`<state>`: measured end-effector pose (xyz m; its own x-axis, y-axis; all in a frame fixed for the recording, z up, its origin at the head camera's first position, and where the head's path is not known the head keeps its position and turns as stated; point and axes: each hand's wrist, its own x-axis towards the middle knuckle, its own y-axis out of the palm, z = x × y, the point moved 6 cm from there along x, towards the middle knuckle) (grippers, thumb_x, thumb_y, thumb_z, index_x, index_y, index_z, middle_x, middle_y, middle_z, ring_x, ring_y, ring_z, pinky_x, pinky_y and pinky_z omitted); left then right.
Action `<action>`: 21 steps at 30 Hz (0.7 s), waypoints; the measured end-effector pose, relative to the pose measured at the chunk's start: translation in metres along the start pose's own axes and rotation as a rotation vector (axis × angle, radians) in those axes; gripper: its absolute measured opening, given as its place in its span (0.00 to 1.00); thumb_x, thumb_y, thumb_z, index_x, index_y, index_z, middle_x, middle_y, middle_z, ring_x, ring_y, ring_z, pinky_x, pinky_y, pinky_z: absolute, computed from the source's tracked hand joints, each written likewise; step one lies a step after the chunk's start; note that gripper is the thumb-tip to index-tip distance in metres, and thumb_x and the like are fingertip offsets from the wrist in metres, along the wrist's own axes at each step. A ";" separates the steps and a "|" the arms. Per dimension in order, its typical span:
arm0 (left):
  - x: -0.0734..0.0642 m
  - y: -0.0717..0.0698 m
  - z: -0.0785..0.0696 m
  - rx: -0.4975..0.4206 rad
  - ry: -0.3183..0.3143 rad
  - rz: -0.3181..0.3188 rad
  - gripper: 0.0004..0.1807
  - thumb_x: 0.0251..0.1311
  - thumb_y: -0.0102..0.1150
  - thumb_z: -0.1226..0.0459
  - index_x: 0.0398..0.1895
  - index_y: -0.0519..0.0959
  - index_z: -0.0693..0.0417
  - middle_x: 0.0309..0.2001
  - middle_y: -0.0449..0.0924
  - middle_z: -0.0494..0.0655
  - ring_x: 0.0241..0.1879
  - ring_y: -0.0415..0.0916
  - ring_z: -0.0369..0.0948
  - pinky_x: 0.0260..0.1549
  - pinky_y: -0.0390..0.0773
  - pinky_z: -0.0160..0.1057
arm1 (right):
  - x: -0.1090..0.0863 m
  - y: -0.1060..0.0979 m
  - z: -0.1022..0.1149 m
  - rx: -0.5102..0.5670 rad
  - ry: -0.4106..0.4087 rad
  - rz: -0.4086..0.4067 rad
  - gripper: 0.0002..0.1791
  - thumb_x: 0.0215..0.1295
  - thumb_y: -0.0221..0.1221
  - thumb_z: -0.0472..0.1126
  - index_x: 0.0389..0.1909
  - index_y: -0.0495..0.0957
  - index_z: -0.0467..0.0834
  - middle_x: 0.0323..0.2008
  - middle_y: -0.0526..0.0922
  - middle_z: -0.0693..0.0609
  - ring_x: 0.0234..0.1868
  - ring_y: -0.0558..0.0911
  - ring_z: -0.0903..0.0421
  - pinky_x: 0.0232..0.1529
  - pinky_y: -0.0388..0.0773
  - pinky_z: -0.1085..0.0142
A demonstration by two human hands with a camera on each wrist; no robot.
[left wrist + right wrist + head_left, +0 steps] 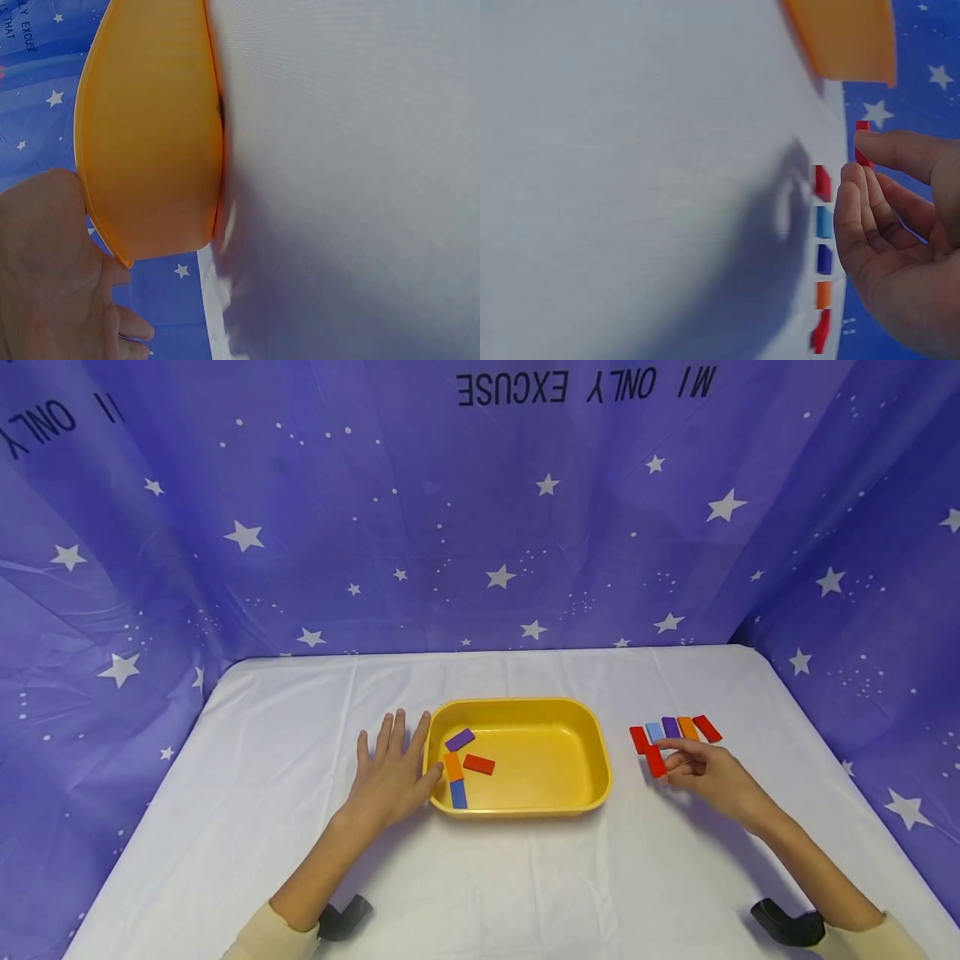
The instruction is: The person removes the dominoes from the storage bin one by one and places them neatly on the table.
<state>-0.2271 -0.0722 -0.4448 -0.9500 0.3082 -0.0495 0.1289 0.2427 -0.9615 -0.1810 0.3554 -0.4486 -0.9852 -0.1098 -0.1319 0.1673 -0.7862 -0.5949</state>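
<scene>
My right hand (708, 772) pinches a red rectangular block (656, 762) between thumb and fingers, above the table. In the right wrist view this red block (863, 142) stands clear of the table. Just beyond it lies a row of similar blocks: a red one (638, 739), a light blue one (655, 732), a purple one (671, 727), an orange one (687, 728) and another red one (707, 728). My left hand (390, 777) is spread with straight fingers at the left rim of a yellow tray (540, 812), its thumb over the edge.
At the tray's left end lie a purple block (460, 739), an orange block (453, 767), a red block (478, 764) and a blue block (458, 794). White cloth covers the table (510, 885). A purple star-patterned curtain (450, 527) encloses the back and sides.
</scene>
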 end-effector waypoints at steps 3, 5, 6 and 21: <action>0.000 0.000 0.000 -0.002 -0.001 -0.001 0.43 0.68 0.47 0.45 0.81 0.48 0.51 0.77 0.40 0.67 0.77 0.34 0.61 0.66 0.33 0.70 | -0.002 0.006 -0.008 0.009 0.003 0.014 0.28 0.65 0.64 0.33 0.65 0.70 0.30 0.38 0.81 0.45 0.35 0.80 0.53 0.36 0.80 0.71; 0.000 0.000 -0.001 -0.003 -0.001 -0.001 0.43 0.68 0.47 0.45 0.81 0.48 0.51 0.77 0.40 0.67 0.77 0.34 0.61 0.66 0.33 0.70 | -0.002 0.009 -0.011 0.014 0.008 0.020 0.29 0.65 0.64 0.33 0.65 0.70 0.30 0.38 0.81 0.46 0.34 0.79 0.54 0.34 0.80 0.71; 0.000 -0.001 -0.001 -0.003 0.000 -0.002 0.43 0.68 0.46 0.45 0.81 0.48 0.51 0.77 0.40 0.67 0.77 0.34 0.61 0.66 0.33 0.70 | -0.002 0.010 -0.013 0.015 0.011 0.021 0.29 0.64 0.65 0.33 0.65 0.70 0.31 0.37 0.80 0.46 0.33 0.79 0.54 0.33 0.80 0.71; 0.000 -0.001 -0.001 0.009 0.007 -0.004 0.43 0.68 0.47 0.45 0.81 0.48 0.52 0.77 0.41 0.68 0.76 0.34 0.61 0.66 0.33 0.71 | -0.002 0.016 -0.020 -0.028 0.021 -0.006 0.28 0.63 0.65 0.33 0.63 0.72 0.31 0.34 0.79 0.47 0.32 0.77 0.54 0.31 0.79 0.71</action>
<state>-0.2270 -0.0719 -0.4439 -0.9485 0.3135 -0.0442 0.1227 0.2353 -0.9641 -0.1759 0.3549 -0.4738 -0.9851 -0.0923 -0.1448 0.1628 -0.7697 -0.6172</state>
